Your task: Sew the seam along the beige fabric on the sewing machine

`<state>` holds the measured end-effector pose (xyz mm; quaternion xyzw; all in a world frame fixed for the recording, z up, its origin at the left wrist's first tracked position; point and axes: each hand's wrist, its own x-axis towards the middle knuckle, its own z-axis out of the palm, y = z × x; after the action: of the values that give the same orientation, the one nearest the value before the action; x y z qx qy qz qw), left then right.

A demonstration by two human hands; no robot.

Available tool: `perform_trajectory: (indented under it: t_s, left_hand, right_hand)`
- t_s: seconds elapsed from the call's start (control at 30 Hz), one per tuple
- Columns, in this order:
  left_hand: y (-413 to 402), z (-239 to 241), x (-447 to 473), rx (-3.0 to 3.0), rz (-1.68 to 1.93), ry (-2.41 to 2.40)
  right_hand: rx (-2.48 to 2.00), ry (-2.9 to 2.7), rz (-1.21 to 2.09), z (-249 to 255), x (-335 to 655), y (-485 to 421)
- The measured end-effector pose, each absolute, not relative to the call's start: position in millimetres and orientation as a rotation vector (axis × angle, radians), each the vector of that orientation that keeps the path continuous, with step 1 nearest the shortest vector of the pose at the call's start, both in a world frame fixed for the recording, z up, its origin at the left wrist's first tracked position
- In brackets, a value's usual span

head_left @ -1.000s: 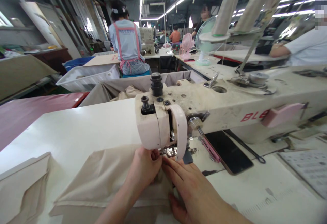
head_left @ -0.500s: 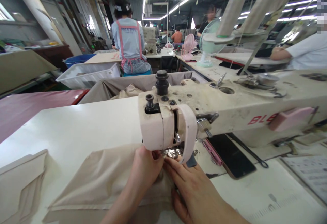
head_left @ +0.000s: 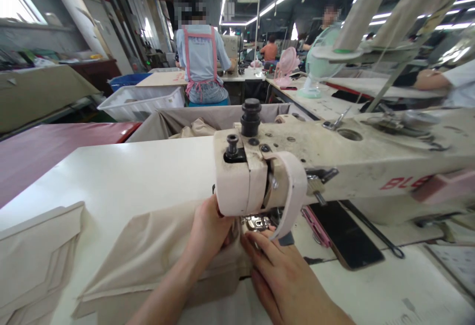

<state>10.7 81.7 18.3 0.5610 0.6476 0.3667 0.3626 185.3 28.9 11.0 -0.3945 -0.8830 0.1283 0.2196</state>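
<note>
A beige fabric piece (head_left: 148,251) lies on the white sewing table (head_left: 122,176), with one end under the presser foot (head_left: 256,223) of a worn cream sewing machine (head_left: 334,162). My left hand (head_left: 210,228) pinches the fabric just left of the foot, beneath the machine head. My right hand (head_left: 282,275) rests flat on the fabric in front of the foot, fingers pointing toward the needle. The needle itself is hidden behind the machine head.
A black phone (head_left: 345,233) lies under the machine arm. Folded beige pieces (head_left: 37,255) sit at the table's left edge. A cloth bin (head_left: 196,122) stands behind the table. A person in a pink-strapped apron (head_left: 198,58) sits ahead; another person's arm (head_left: 438,80) is at the right.
The view has shifted so the machine head sits further right and higher. Both hands stay at the presser foot on the fabric, with the fabric edge drawn a little nearer.
</note>
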Motion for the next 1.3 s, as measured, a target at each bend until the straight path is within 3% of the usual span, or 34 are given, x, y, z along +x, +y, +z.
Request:
perform_trajectory:
  t_s: [0.1, 0.23, 0.37, 0.5, 0.77, 0.93, 1.3]
  left_hand:
    - [52.4, 20.4, -0.4, 1.842, 0.941, 1.604]
    - [21.7, 18.9, -12.3, 2.442, 0.563, 1.225]
    - [28.6, 28.6, -17.2, 2.192, 0.425, 1.272]
    - [37.7, 35.4, -19.2, 2.084, 0.367, 1.304]
    - [23.7, 4.4, -11.3, 2.507, 0.726, 1.112]
    - [20.7, -8.8, 0.4, 2.71, 0.564, 1.17]
    - [55.9, -11.0, -11.0, 2.504, 0.772, 1.154]
  right_hand:
    - [-1.057, -2.404, 0.375, 10.5, 188.2, 25.2]
    - [-1.147, -2.23, 0.586, 12.0, 189.0, 20.0]
    - [-1.164, -2.131, 0.721, 18.4, 188.1, 10.9]
    - [-1.077, -2.182, 0.623, 20.7, 191.7, -1.2]
    - [-1.021, -2.464, 0.407, 14.7, 192.3, -3.8]
    - [-0.956, -2.493, 0.369, 11.0, 194.0, 4.3]
    - [-1.024, -2.522, 0.518, 21.3, 194.4, 35.1]
